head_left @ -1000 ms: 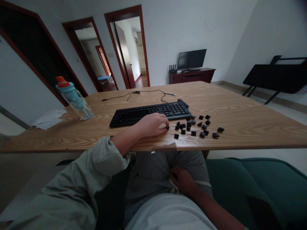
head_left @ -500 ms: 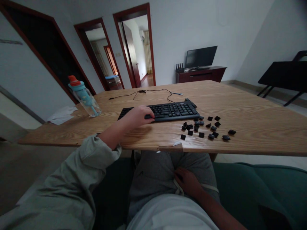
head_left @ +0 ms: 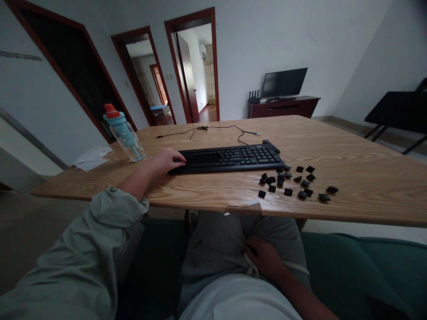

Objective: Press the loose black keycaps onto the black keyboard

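A black keyboard [head_left: 230, 159] lies on the wooden table. My left hand [head_left: 167, 161] is at its left end, fingers pressed together on or just over the keys there; whatever they may pinch is too small to make out. Off the keyboard's right front corner, several loose black keycaps [head_left: 288, 192] are scattered on the wood. My right hand [head_left: 263, 255] rests in my lap on the grey trousers, beside a pale drawstring, its fingers curled, and I cannot make out anything in it.
A clear bottle with a red and blue lid [head_left: 125, 133] stands at the table's left, beside white tissue [head_left: 91, 158]. A thin black cable [head_left: 216, 127] lies behind the keyboard. The wooden table's [head_left: 200, 191] front edge is near my lap.
My left hand has moved left along the keyboard, from its left-middle part to its left end. My right hand stays in my lap. The view has shifted slightly.
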Demonstrator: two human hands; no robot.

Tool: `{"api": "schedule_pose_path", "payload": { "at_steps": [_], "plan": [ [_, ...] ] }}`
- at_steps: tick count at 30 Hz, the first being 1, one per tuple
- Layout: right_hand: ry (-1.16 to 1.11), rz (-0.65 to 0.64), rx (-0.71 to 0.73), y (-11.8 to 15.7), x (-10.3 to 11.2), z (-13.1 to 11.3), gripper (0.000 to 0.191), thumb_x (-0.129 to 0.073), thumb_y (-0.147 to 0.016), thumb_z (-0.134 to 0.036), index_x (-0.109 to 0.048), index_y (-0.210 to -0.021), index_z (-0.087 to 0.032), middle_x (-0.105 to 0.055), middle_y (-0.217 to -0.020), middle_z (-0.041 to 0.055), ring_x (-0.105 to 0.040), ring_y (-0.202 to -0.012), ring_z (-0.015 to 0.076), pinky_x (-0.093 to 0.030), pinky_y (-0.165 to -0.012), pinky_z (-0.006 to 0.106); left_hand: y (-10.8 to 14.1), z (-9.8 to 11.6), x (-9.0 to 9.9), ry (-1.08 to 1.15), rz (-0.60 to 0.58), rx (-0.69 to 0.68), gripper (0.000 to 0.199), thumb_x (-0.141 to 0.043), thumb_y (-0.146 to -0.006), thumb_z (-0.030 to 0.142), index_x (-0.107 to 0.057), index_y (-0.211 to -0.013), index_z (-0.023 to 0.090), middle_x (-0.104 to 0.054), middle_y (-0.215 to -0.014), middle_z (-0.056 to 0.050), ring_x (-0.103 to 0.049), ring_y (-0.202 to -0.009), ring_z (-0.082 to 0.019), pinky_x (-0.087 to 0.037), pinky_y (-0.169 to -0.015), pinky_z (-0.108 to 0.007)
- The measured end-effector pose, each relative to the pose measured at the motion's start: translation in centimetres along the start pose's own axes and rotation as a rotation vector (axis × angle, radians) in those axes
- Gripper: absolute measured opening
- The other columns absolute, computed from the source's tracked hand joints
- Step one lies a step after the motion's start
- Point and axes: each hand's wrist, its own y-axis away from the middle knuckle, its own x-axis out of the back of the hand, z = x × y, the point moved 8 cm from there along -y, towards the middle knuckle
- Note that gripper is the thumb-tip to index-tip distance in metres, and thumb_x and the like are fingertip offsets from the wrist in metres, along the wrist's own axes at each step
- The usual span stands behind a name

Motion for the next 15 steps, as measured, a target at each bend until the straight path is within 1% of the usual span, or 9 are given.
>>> {"api": "schedule_pose_path", "payload": {
  "at_steps": [6,12,15],
  "plan": [
    [-0.013,0.008,0.000,0.11,0.00,0.07,0.028,-0.043,-0.094,-0.026,-0.070,-0.097,-0.018,-0.068,-0.097,0.0082,-0.064,-0.092,0.0197,-0.044,-0.083,0.030,0.19,-0.53,0.18,-0.031,-0.003,0.007,0.029,-0.060,-0.083,0.038,-0.078,-0.097,0.021,-0.075,-0.097,-0.008,-0.065,-0.090,-0.022,-0.048,-0.086,-0.033],
    [-0.011,-0.004,-0.002,0.03,-0.05,0.07,0.029,-0.043,-0.093,-0.025,-0.070,-0.097,-0.017,-0.068,-0.097,0.0086,-0.064,-0.091,0.0197,-0.044,-0.083,0.029,0.04,-0.58,-0.16,-0.054,-0.069,-0.010,0.031,-0.057,-0.084,0.037,-0.078,-0.101,0.021,-0.075,-0.101,-0.007,-0.066,-0.093,-0.021,-0.049,-0.088,-0.031],
    [-0.017,0.001,0.002,0.05,0.10,-0.06,0.028,-0.043,-0.093,-0.025,-0.070,-0.098,-0.017,-0.067,-0.097,0.0084,-0.064,-0.092,0.0194,-0.044,-0.083,0.029,0.08,-0.37,-0.11,-0.061,-0.052,-0.032,0.031,-0.057,-0.084,0.036,-0.077,-0.102,0.021,-0.075,-0.101,-0.007,-0.066,-0.092,-0.020,-0.049,-0.087,-0.031]
  ]
}}
